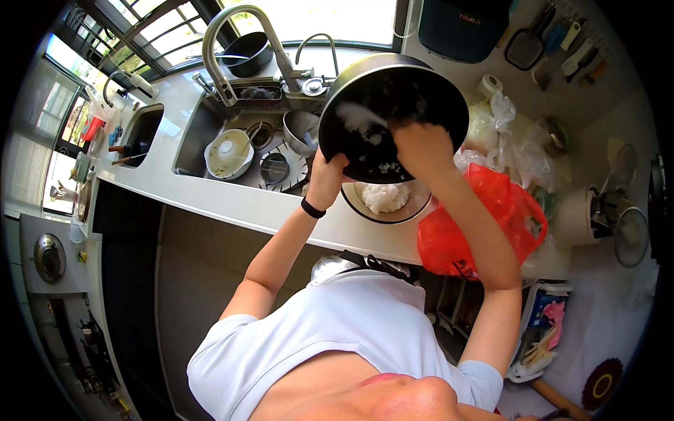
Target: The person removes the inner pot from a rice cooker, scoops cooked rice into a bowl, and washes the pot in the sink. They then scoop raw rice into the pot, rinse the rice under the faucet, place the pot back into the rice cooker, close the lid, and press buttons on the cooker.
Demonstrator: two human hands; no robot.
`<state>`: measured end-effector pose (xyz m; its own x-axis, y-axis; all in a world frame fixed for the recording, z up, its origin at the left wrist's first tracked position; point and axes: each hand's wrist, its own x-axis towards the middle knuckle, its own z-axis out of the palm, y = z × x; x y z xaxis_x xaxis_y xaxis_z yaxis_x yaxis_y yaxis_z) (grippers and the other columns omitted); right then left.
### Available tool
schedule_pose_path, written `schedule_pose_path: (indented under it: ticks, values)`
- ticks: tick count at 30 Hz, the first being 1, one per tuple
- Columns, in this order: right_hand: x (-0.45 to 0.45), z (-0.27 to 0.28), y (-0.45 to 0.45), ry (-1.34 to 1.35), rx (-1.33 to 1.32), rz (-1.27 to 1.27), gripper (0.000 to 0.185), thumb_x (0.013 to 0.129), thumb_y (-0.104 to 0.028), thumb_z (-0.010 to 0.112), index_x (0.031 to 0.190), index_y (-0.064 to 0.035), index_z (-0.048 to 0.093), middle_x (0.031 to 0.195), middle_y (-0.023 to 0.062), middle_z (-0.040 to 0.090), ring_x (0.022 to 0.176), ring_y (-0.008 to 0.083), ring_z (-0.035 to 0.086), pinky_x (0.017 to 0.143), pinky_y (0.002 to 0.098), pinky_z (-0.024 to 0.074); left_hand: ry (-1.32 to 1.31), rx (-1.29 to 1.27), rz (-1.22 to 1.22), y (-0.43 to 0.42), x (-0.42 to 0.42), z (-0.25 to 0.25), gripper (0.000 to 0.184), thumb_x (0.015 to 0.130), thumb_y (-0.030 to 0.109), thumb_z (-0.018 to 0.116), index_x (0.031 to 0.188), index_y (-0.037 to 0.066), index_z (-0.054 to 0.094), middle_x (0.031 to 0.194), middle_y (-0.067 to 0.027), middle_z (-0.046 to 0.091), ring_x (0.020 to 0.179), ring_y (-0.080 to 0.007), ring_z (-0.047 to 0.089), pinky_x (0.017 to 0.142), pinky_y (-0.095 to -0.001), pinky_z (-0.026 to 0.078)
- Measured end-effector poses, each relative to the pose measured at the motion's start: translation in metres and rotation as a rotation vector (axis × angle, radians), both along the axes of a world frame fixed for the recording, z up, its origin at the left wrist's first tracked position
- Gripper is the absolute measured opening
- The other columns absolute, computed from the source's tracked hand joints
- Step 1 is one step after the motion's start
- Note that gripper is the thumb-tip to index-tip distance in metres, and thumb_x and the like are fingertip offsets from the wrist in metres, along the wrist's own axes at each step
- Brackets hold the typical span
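A dark round pot (365, 151) is tilted over the counter, its inside facing me, with bits of white rice stuck to it. My left hand (326, 181) grips its lower left rim. Inside the pot is my right hand (421, 146), its fingers curled near the rice; whatever they hold is hidden, though a pale blurred shape shows to their left. Below the pot, a bowl (356, 203) with a dark rim stands on the counter and holds a mound of white rice (385, 198).
The sink (193, 151) at the left holds a white lidded pot (229, 154) and a metal bowl (300, 132). A tall faucet (210, 52) rises behind it. Right of the bowl lies a red plastic bag (456, 235), with clear bags (502, 112) beyond.
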<state>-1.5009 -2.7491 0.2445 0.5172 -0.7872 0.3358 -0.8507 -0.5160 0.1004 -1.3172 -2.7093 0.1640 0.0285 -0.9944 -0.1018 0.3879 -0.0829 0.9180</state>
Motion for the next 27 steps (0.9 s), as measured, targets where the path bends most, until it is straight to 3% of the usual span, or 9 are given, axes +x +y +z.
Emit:
schedule_pose_path:
  ticks: [4, 8, 9, 12, 13, 16, 17, 23, 27]
  values:
    - [-0.012, 0.013, 0.005, -0.029, 0.106, -0.024, 0.008, 0.074, -0.009, 0.060, 0.080, -0.0063, 0.063, 0.072, 0.0124, 0.066, 0.065, 0.0327, 0.067, 0.058, 0.0407, 0.0549, 0.055, -0.013, 0.021, 0.002, -0.002, 0.002, 0.039, 0.076, 0.001, 0.040, 0.113, -0.006, 0.049, 0.101, -0.0142, 0.061, 0.083, -0.0264, 0.067, 0.064, -0.0376, 0.061]
    - [0.005, 0.023, -0.006, -0.272, 0.068, -0.253, 0.013, 0.075, -0.009, 0.058, 0.087, -0.0043, 0.062, 0.077, 0.0158, 0.066, 0.071, 0.0348, 0.067, 0.062, 0.0416, 0.0547, 0.073, -0.004, 0.016, 0.004, -0.010, 0.004, 0.038, 0.076, 0.001, 0.040, 0.113, -0.005, 0.050, 0.101, -0.0144, 0.061, 0.084, -0.0265, 0.067, 0.065, -0.0374, 0.061]
    - [0.011, 0.021, -0.005, -0.214, 0.091, -0.218, 0.019, 0.077, -0.008, 0.058, 0.095, -0.0066, 0.060, 0.079, 0.0156, 0.065, 0.069, 0.0357, 0.065, 0.061, 0.0439, 0.0533, 0.065, -0.005, 0.019, 0.004, -0.013, 0.005, 0.038, 0.076, 0.001, 0.041, 0.113, -0.005, 0.050, 0.101, -0.0144, 0.061, 0.084, -0.0265, 0.067, 0.065, -0.0374, 0.061]
    - [0.018, 0.004, 0.000, -0.095, 0.087, -0.024, 0.019, 0.075, -0.007, 0.058, 0.094, -0.0065, 0.060, 0.079, 0.0121, 0.064, 0.069, 0.0322, 0.066, 0.061, 0.0410, 0.0539, 0.029, -0.032, 0.070, 0.004, -0.014, 0.005, 0.037, 0.077, 0.001, 0.041, 0.112, -0.005, 0.050, 0.101, -0.0141, 0.060, 0.084, -0.0263, 0.066, 0.066, -0.0366, 0.061]
    - [0.013, -0.001, 0.001, -0.014, 0.016, 0.043, 0.021, 0.076, -0.009, 0.058, 0.097, -0.0087, 0.062, 0.079, 0.0079, 0.064, 0.070, 0.0260, 0.066, 0.059, 0.0371, 0.0537, 0.020, -0.037, 0.063, 0.002, -0.008, -0.003, 0.038, 0.077, -0.001, 0.041, 0.114, -0.004, 0.048, 0.102, -0.0133, 0.059, 0.086, -0.0246, 0.066, 0.066, -0.0348, 0.061]
    - [-0.008, -0.008, 0.001, 0.223, -0.004, 0.128, 0.024, 0.077, -0.011, 0.058, 0.100, -0.0105, 0.063, 0.080, 0.0059, 0.065, 0.070, 0.0218, 0.066, 0.058, 0.0342, 0.0529, -0.160, -0.152, 0.095, 0.002, 0.003, -0.010, 0.073, 0.073, -0.007, 0.039, 0.143, 0.006, 0.026, 0.105, -0.0109, 0.059, 0.081, -0.0167, 0.061, 0.066, -0.0286, 0.056]
    - [-0.012, -0.007, 0.002, 0.223, -0.036, 0.131, 0.012, 0.073, -0.011, 0.060, 0.084, -0.0087, 0.065, 0.071, 0.0048, 0.064, 0.070, 0.0194, 0.067, 0.055, 0.0325, 0.0526, -0.198, -0.166, 0.103, 0.001, 0.005, -0.017, 0.077, 0.072, -0.007, 0.039, 0.145, 0.007, 0.020, 0.105, -0.0112, 0.060, 0.079, -0.0161, 0.060, 0.068, -0.0270, 0.053]
    - [-0.004, 0.017, 0.008, 0.142, -0.206, -0.063, 0.020, 0.075, -0.012, 0.058, 0.092, -0.0122, 0.067, 0.078, 0.0049, 0.065, 0.069, 0.0202, 0.065, 0.057, 0.0309, 0.0524, -0.333, -0.273, 0.157, 0.002, 0.000, -0.001, 0.082, 0.071, -0.008, 0.040, 0.147, 0.008, 0.014, 0.106, -0.0165, 0.061, 0.077, -0.0186, 0.059, 0.072, -0.0264, 0.048]
    - [-0.008, -0.020, 0.006, 0.105, -0.195, 0.041, 0.010, 0.071, -0.011, 0.060, 0.076, -0.0087, 0.067, 0.071, 0.0043, 0.062, 0.070, 0.0210, 0.064, 0.055, 0.0315, 0.0516, -0.475, -0.330, 0.178, 0.001, 0.002, -0.004, 0.083, 0.070, -0.008, 0.040, 0.147, 0.008, 0.014, 0.113, -0.0206, 0.060, 0.084, -0.0261, 0.062, 0.076, -0.0289, 0.048]
